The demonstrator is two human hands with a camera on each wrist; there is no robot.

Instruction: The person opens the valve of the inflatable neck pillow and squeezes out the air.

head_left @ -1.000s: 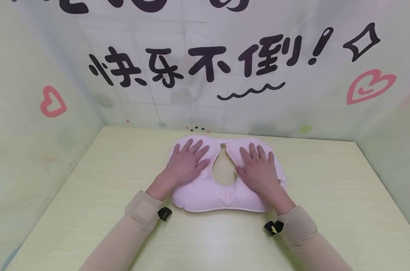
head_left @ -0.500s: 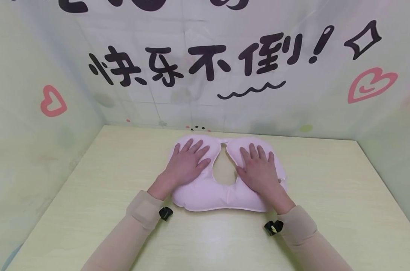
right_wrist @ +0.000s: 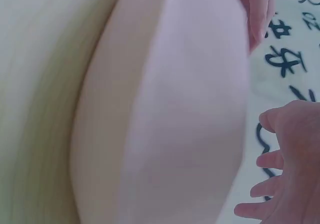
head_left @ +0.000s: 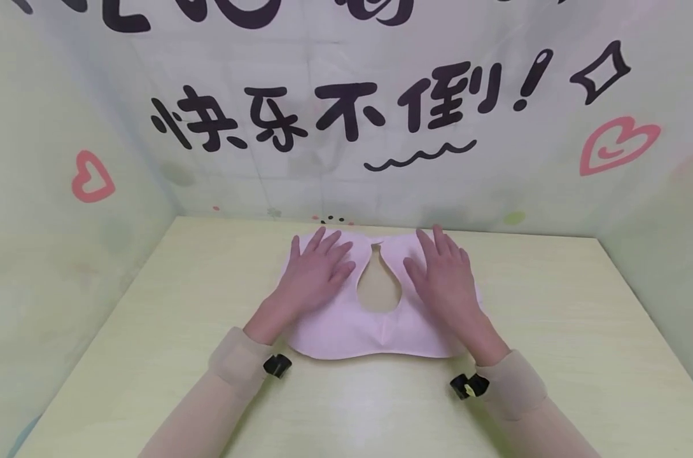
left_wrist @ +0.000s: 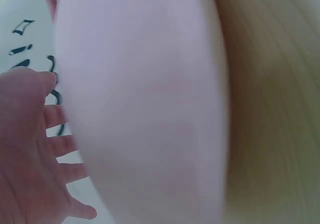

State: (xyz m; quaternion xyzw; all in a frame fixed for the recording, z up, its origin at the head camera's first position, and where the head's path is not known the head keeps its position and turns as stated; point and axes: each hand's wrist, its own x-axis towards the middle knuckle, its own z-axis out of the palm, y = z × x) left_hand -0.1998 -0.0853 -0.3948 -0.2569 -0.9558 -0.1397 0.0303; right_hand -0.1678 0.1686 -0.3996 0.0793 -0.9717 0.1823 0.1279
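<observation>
A pink U-shaped inflatable neck pillow [head_left: 346, 334] lies flat on the table, its two arms pointing away and nearly meeting around a teardrop-shaped hole. Over its left arm is my left hand [head_left: 312, 273], fingers straight and spread. My right hand [head_left: 452, 283] is over the right arm, fingers straight and thumb held apart. In the right wrist view, wall shows between the right hand's fingers [right_wrist: 267, 186] and the pillow, so that hand seems raised off it. The left fingertips meet the pillow's outline in the left wrist view; contact cannot be told.
The pale wood table [head_left: 151, 381] extends around the pillow on all sides. Behind it rises a printed cloth wall [head_left: 300, 172] with black lettering and pink hearts. Side walls [head_left: 48, 267] close in the left and right. Small black devices [head_left: 277, 366] sit at both wrists.
My right hand has lifted from its flat press on the pillow and shifted slightly right, its fingers closer together. The left hand has barely moved. The pillow stays in place.
</observation>
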